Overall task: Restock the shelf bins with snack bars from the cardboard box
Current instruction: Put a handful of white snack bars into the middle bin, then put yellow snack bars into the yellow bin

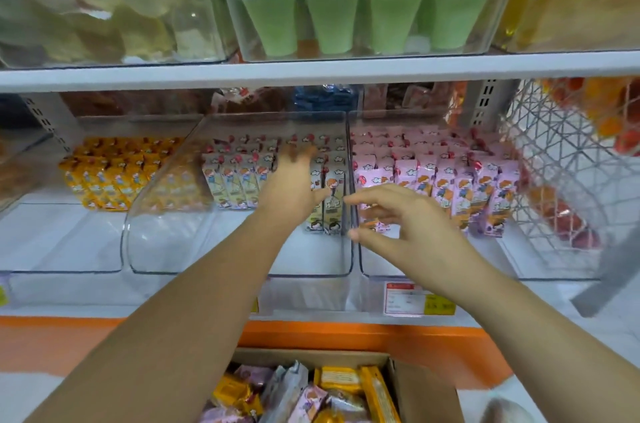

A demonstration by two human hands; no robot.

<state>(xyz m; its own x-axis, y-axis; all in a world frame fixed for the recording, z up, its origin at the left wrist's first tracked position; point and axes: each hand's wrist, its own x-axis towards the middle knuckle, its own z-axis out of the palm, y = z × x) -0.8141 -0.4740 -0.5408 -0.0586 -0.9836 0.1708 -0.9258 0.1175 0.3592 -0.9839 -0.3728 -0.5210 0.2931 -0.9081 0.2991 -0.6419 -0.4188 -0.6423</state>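
Across the middle of the frame runs a white shelf (104, 294) carrying three clear bins side by side: a left bin (69, 249) with orange snack bars (107, 180), a middle bin (194, 249) with cream snack bars (232, 183), and a right bin (433, 259) with pink snack bars (450, 180), all standing upright in rows toward the back. Above, an upper tier holds green cups (339, 24) in a clear tub. At the right edge hangs a wire basket (561, 180). At bottom centre sits the open cardboard box (426, 395), holding mixed loose bars (311, 395) in yellow, pink and cream wrappers. Left hand (294, 176): reaches into the middle bin, fingers spread and motion-blurred over the cream rows; contact cannot be judged. Right hand (398, 225): hovers at the wall between the middle and right bins, fingers loosely curved with the thumb apart, holding nothing. A price label (415, 298) is fixed below the right bin.
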